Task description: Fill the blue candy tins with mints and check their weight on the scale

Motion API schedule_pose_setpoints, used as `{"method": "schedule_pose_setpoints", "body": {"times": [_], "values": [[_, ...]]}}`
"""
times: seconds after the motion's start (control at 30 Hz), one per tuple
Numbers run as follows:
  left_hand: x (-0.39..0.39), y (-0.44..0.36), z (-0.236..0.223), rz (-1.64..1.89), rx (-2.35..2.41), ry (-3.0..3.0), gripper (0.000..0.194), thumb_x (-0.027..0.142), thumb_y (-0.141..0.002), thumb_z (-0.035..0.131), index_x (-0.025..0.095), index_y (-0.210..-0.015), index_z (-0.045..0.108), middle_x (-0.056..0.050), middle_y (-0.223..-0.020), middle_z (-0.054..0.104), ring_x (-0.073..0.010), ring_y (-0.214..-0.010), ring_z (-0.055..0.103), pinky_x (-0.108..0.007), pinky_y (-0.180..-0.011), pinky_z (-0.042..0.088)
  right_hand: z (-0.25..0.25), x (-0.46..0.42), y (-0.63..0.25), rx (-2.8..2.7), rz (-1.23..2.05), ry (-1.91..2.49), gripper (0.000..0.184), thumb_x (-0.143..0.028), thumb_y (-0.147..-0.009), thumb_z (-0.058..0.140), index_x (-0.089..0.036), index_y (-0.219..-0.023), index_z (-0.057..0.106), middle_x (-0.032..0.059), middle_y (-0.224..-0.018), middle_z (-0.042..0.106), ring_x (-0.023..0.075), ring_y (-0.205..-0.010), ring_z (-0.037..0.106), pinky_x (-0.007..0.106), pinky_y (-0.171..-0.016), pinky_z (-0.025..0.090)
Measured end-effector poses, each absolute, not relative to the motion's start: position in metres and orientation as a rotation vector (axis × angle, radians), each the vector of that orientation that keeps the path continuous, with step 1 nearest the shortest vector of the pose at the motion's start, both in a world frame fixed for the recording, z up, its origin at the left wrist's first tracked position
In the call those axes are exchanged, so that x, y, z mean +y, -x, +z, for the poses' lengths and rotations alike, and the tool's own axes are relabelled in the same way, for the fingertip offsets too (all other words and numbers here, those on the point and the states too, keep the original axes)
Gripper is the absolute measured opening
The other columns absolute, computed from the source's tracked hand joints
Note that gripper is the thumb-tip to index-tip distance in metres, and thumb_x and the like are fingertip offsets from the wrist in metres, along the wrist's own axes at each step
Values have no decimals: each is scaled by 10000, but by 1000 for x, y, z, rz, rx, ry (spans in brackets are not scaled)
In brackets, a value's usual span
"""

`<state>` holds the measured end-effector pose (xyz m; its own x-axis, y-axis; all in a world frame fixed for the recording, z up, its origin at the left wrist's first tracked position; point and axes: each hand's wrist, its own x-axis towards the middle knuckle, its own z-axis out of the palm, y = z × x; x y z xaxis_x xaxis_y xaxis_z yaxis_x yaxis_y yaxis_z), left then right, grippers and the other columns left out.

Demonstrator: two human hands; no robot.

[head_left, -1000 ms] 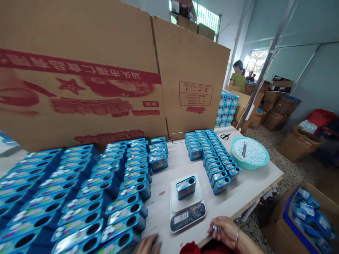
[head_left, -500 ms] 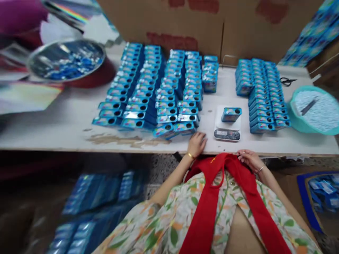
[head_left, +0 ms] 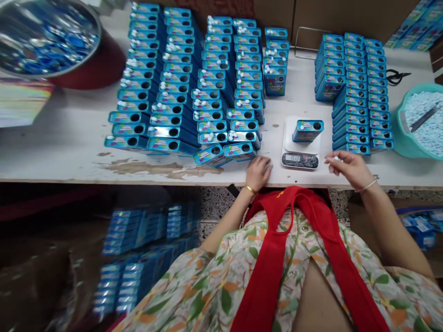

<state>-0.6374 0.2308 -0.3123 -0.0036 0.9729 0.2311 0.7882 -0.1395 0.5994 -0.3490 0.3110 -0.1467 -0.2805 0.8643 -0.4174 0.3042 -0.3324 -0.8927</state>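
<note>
A blue candy tin (head_left: 306,133) with a dark round hole in its top stands on a small white kitchen scale (head_left: 299,160) with a lit display. My right hand (head_left: 349,168) hovers over the table just right of the scale. Its thumb and fingers pinch what looks like a small white candy (head_left: 336,158). Left of the scale, my left hand (head_left: 258,171) rests loosely at the table edge, fingers lying on the surface and holding nothing. Its fingertips are close to the front tins (head_left: 238,150) of the left rows.
Rows of blue tins (head_left: 173,108) fill the left, some topped with white candies; more tins (head_left: 351,101) stand right. A turquoise bowl of white candies (head_left: 424,124) holds a dark tool. Black scissors (head_left: 398,76) lie behind it. A metal bowl (head_left: 107,60) stands far left.
My right hand has risen from the apron at the table edge to a spot right of the scale. My left hand stays at the edge. The view has tilted down, closer to the table.
</note>
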Motion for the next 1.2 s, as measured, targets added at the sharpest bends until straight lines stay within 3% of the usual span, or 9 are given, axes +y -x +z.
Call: {"method": "schedule_pose_setpoints", "body": {"times": [0.13,0.27,0.47,0.67,0.77,0.87,0.93,1.07,1.2], "values": [[229,637,-312,896,1835,-1984,226,300,-972,496,150,-1072,631,-112,-993,641,-230,-910,591,-349,-841,493,-113,368,371,-1831,1305,1477,264,-345,-805,754,-110,-911,700,-4,-581,585,76,-510,493,200,-507,375],[228,638,-310,918,1825,-2001,232,295,-978,490,138,-1066,637,-116,-983,645,-229,-905,594,-346,-834,495,-109,402,394,-2142,1052,1495,113,-181,-801,700,-107,-886,707,-20,-566,564,90,-517,519,213,-536,405],[226,638,-309,871,1841,-1971,245,314,-984,478,152,-1067,640,-117,-990,650,-229,-905,599,-354,-835,501,-120,413,404,-2447,723,1505,128,-138,-772,710,-124,-899,726,20,-696,614,147,-652,560,294,-689,463],[225,638,-308,821,1853,-1951,280,340,-992,445,157,-1066,643,-121,-999,660,-241,-956,613,-368,-870,514,-124,418,409,-2378,751,1512,114,-113,-759,692,-139,-870,699,52,-826,642,166,-753,581,324,-793,472],[220,640,-303,842,1847,-1992,269,339,-1001,426,180,-1068,633,-100,-1007,672,-228,-946,632,-351,-861,530,-119,411,410,-2035,1079,1533,113,-166,-764,665,-149,-875,651,24,-774,619,127,-655,548,271,-664,459],[219,646,-314,920,1822,-2104,262,360,-1013,420,201,-1113,604,-68,-1028,671,-207,-930,659,-327,-843,544,-122,403,403,-1584,1549,1525,262,-425,-810,621,-175,-885,597,1,-713,591,102,-558,484,238,-539,398],[224,651,-328,972,1791,-2188,274,382,-1018,411,209,-1136,587,-52,-1034,672,-198,-918,676,-318,-824,548,-128,399,395,-1605,1463,1536,360,-530,-797,596,-186,-903,607,-5,-680,557,107,-544,461,245,-529,385],[230,657,-343,1041,1765,-2287,302,418,-1023,380,217,-1129,579,-42,-1034,687,-189,-909,703,-308,-810,561,-137,376,381,-1700,1158,1582,382,-525,-803,605,-240,-1048,677,16,-677,522,180,-651,504,314,-634,437],[229,658,-346,1038,1798,-2242,293,439,-997,410,241,-1103,598,-36,-1040,711,-201,-907,725,-316,-788,583,-155,346,378,-2034,827,1624,533,-537,-904,530,-344,-1400,566,88,-979,629,266,-918,604,387,-841,490]]}}
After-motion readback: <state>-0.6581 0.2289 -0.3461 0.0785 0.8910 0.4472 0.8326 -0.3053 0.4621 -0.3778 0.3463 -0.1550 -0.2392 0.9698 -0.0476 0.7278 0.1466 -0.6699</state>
